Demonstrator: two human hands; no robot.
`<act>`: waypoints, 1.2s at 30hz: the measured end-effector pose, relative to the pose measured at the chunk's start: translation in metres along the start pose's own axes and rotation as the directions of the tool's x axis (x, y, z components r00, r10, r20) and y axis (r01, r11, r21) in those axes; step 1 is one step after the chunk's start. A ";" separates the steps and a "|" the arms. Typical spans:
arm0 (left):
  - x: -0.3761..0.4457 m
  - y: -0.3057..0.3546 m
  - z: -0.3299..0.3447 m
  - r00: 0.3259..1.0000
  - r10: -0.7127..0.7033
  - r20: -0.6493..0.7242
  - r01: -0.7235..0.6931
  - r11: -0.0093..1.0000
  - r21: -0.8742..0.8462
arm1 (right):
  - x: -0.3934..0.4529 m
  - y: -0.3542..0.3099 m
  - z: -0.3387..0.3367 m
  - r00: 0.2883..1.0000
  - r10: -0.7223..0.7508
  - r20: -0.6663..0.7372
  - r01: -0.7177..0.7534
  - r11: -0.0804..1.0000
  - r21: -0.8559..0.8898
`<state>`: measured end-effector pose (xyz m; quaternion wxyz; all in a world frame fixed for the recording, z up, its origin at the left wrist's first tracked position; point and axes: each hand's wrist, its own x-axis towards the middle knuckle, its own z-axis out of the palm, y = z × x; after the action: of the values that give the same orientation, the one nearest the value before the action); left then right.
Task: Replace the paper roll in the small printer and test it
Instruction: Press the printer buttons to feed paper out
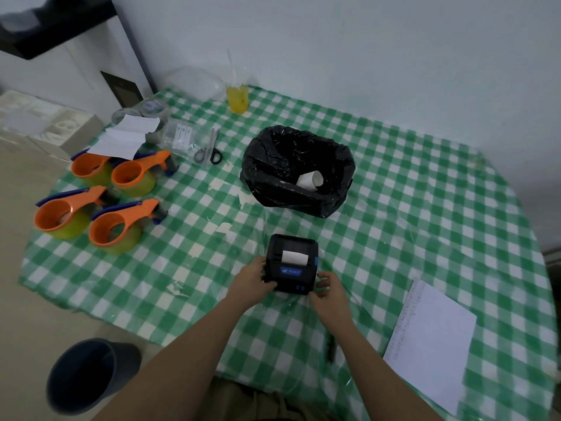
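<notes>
The small black printer [291, 262] stands on the green checked tablecloth [394, 208] near the front middle. Its lid is down and a short strip of white paper [294, 257] sticks out of the slot. My left hand [253, 279] grips the printer's left side. My right hand [328, 288] touches its front right corner, fingers curled near the blue buttons. A white paper roll [309, 179] lies inside the black bag [297, 168] behind the printer.
Several orange tape dispensers [100, 202] sit at the left, with white paper slips [121, 138], scissors [208, 150] and a yellow drink cup [237, 98] behind. A white sheet [431, 344] lies at the right, a dark pen [331, 349] near the front edge. A dark bin [88, 375] stands on the floor.
</notes>
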<state>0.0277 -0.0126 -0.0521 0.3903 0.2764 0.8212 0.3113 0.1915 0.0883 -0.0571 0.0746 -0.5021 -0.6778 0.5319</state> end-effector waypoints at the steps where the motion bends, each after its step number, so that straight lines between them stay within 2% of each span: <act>1: 0.000 0.000 0.000 1.000 -0.001 0.001 0.001 1.000 -0.001 | 0.000 0.000 0.000 1.000 -0.006 0.002 0.006 1.000 0.002; 36: -0.011 0.010 -0.003 1.000 -0.006 -0.013 0.006 1.000 0.005 | -0.006 -0.006 -0.002 1.000 -0.013 0.018 0.013 1.000 0.019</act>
<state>0.0338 -0.0146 -0.0381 0.3851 0.2729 0.8254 0.3097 0.1918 0.0851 -0.0488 0.0767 -0.4923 -0.6766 0.5422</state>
